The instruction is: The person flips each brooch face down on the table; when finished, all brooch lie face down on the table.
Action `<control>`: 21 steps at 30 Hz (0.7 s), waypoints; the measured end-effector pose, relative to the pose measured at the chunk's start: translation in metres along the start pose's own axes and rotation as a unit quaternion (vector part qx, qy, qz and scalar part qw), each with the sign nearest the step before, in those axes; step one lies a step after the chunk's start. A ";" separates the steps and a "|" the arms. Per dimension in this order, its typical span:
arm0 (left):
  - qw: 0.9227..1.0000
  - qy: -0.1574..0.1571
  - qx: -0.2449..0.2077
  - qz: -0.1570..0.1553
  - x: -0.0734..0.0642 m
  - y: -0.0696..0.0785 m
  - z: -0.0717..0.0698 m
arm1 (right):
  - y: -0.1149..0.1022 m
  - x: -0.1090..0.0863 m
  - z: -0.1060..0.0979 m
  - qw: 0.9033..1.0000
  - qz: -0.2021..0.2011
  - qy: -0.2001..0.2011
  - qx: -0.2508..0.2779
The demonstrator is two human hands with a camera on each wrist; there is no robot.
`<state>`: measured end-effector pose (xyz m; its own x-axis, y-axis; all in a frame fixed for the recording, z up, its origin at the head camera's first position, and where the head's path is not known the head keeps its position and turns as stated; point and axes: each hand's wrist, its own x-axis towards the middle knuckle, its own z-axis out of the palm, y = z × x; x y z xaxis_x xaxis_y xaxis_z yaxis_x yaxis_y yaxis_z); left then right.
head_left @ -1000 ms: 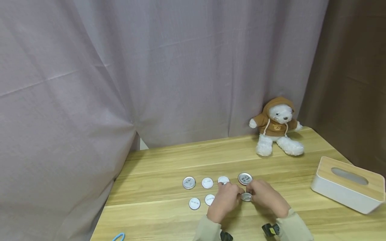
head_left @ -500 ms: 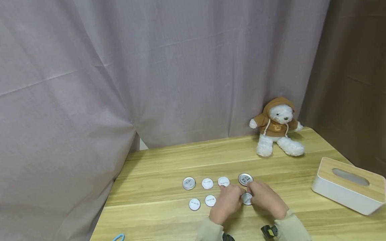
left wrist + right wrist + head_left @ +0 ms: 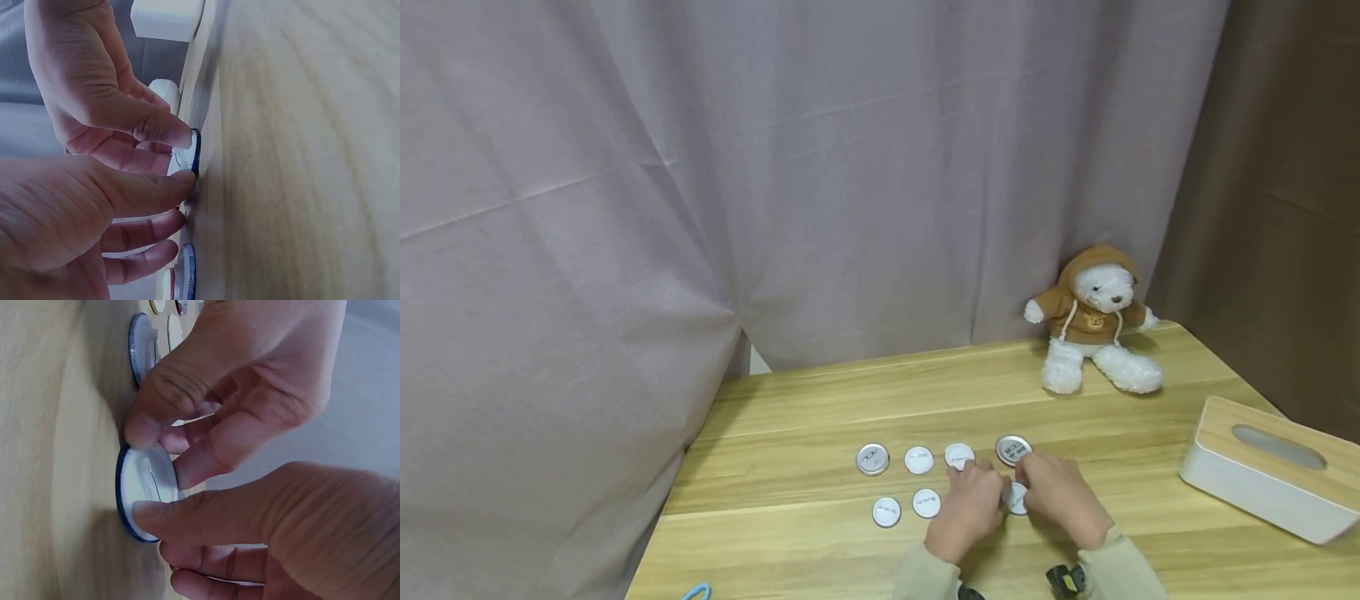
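In the head view, a round pin-back button badge [image 3: 1017, 498] lies between my two hands, close above or on the wooden table. Its white back and metal pin show in the right wrist view, where the badge [image 3: 149, 487] is tilted with a dark blue rim. My left hand [image 3: 972, 507] pinches its left edge between thumb and fingers. On the opposite edge, my right hand [image 3: 1063, 498] pinches it the same way, thumb on the back. The badge's front is hidden. Just behind the right hand sits a larger silver-backed badge [image 3: 1013, 449].
Several badges lie back up in two rows: a large silver one [image 3: 872, 459], white ones in the back row [image 3: 918, 460] and front row [image 3: 886, 512]. A teddy bear [image 3: 1093, 321] sits at the back right, a tissue box [image 3: 1273, 467] at the right. A blue loop [image 3: 697, 592] shows front left.
The badge between my hands has turned, so more of its white back faces the head camera. Both hands keep their hold and have barely moved.
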<state>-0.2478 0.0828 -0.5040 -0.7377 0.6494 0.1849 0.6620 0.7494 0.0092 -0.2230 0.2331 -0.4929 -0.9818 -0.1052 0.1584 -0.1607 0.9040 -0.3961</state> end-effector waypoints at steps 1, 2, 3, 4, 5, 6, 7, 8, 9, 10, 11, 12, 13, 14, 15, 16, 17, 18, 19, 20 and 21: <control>1.000 -0.001 0.002 -0.002 0.000 0.000 0.000 | 0.000 0.000 0.000 1.000 0.003 -0.002 -0.005; 1.000 -0.003 0.001 -0.004 0.001 0.001 0.000 | 0.000 0.001 0.000 1.000 0.006 -0.003 -0.009; 1.000 -0.003 0.002 -0.004 0.001 0.002 0.001 | 0.000 0.001 0.000 1.000 0.009 -0.004 -0.011; 1.000 -0.002 0.003 -0.004 0.001 0.002 0.001 | 0.001 0.001 0.001 1.000 0.013 -0.003 -0.011; 1.000 -0.001 0.004 -0.003 0.002 0.002 0.002 | 0.001 0.001 0.001 1.000 0.017 -0.002 -0.011; 1.000 0.000 0.006 -0.003 0.002 0.003 0.002 | 0.002 0.002 0.002 1.000 0.021 -0.002 -0.010; 1.000 0.001 0.008 -0.001 0.002 0.003 0.002 | 0.002 0.002 0.002 1.000 0.024 -0.003 -0.006; 1.000 0.001 0.008 0.000 0.002 0.004 0.002 | 0.002 0.002 0.002 1.000 0.029 -0.004 -0.004; 1.000 0.002 0.011 0.001 0.003 0.004 0.003 | 0.003 0.002 0.002 0.999 0.033 -0.005 -0.001; 1.000 0.001 0.012 0.001 0.003 0.005 0.003 | 0.003 0.003 0.002 0.999 0.036 -0.005 0.001; 1.000 0.000 0.012 0.001 0.004 0.005 0.003 | 0.003 0.003 0.002 0.999 0.039 -0.006 0.003; 1.000 0.000 0.010 0.000 0.004 0.006 0.003 | 0.003 0.003 0.002 0.999 0.040 -0.008 0.003; 1.000 0.000 0.008 0.000 0.004 0.006 0.003 | 0.003 0.002 0.002 0.999 0.040 -0.008 0.003; 1.000 0.002 0.006 0.000 0.003 0.005 0.004 | 0.003 0.002 0.002 0.999 0.038 -0.007 0.002; 1.000 0.006 0.004 0.000 0.003 0.005 0.004 | 0.003 0.002 0.002 0.999 0.036 -0.007 0.000; 1.000 0.012 0.004 0.001 0.002 0.003 0.005 | 0.002 0.002 0.002 0.999 0.031 -0.007 -0.002; 1.000 0.019 0.001 0.002 0.001 0.002 0.006 | 0.002 0.002 0.001 1.000 0.027 -0.006 -0.005; 1.000 0.026 -0.002 0.003 -0.001 -0.001 0.006 | 0.002 0.001 0.001 1.000 0.022 -0.005 -0.010; 0.999 0.033 -0.005 0.002 -0.002 -0.003 0.006 | 0.001 0.001 0.000 1.000 0.019 -0.004 -0.013; 0.999 0.038 -0.011 0.002 -0.004 -0.007 0.006 | 0.001 0.002 -0.001 1.000 0.015 -0.004 -0.016; 0.999 0.039 -0.017 0.001 -0.005 -0.010 0.006 | 0.001 0.003 -0.003 1.000 0.013 -0.003 -0.021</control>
<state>-0.2514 0.0726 -0.5107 -0.7245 0.6376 0.2618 0.6686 0.7424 0.0423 -0.2254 0.2346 -0.4900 -0.9862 -0.0843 0.1422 -0.1310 0.9231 -0.3614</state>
